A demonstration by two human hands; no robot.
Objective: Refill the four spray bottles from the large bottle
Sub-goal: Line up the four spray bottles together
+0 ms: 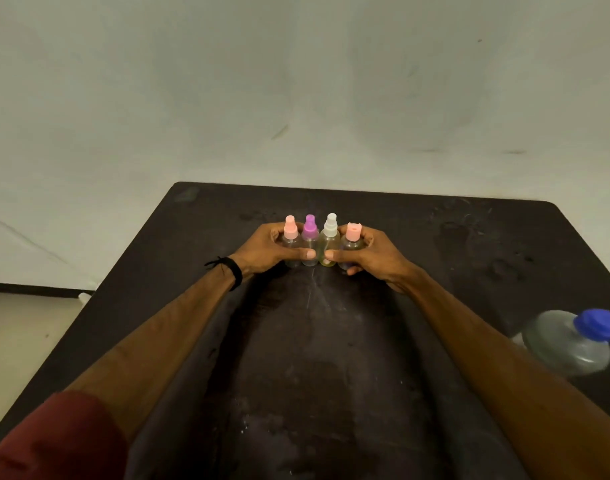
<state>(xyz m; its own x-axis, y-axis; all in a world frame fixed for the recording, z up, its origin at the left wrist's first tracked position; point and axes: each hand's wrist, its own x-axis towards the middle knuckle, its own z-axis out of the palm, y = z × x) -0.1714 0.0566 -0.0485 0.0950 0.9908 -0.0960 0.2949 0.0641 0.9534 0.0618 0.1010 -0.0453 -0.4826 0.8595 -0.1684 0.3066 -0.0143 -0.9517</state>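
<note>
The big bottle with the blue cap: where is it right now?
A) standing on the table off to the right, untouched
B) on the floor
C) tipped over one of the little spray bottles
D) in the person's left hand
A: the big bottle stands on the table's right side, clear of both hands.

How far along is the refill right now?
Nothing looks poured: all four spray bottles, pink, purple, white and peach, are capped, as is the large bottle. The left hand and right hand bunch the four in a row. Uncapping and filling remain.
</note>
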